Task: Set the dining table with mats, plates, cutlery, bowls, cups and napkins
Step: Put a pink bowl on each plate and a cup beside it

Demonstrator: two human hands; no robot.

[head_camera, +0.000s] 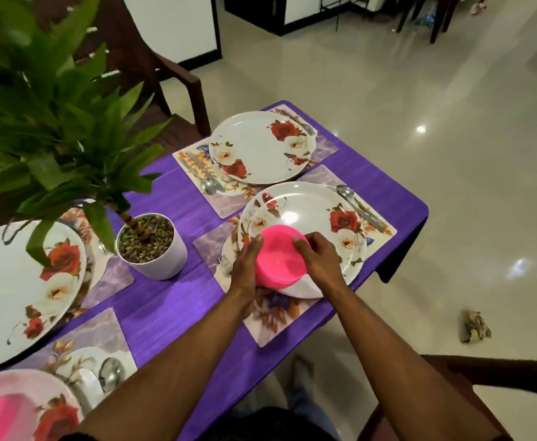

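Floor (420, 90): pale glossy tiles fill the upper right, with bright light spots reflected in them; a small crumpled patterned scrap (475, 326) lies on them near the counter's right edge.
Counter (171, 300): covered in a purple cloth, running from lower left to upper right, its far corner hanging over the floor.
Chairs: a dark brown chair (165, 74) stands at the far side behind the plant; another dark chair arm (483, 374) shows at lower right.
Plant (47, 116): long green leaves spread across the upper left, rooted in a white pot (152, 246) filled with pebbles, standing on the cloth between the settings.
Mats: four floral mats lie on the cloth; the nearest right one (273, 323) sticks out below the hands.
Plates: a rose-patterned far plate (254, 148) sits on its mat, a near plate (324, 224) under the hands, a left plate (15, 294) partly under leaves, and a fourth at the bottom left corner.
Pink bowl (278, 256): held over the near edge of the near plate, tilted, with a white napkin (302, 288) just beneath it.
Left hand (245, 265): fingers straight, pressed flat against the bowl's left side.
Right hand (318, 259): fingers curled round the bowl's right rim, gripping it.
Cutlery: a knife and spoon (205, 176) lie left of the far plate; another spoon (356, 205) lies right of the near plate.
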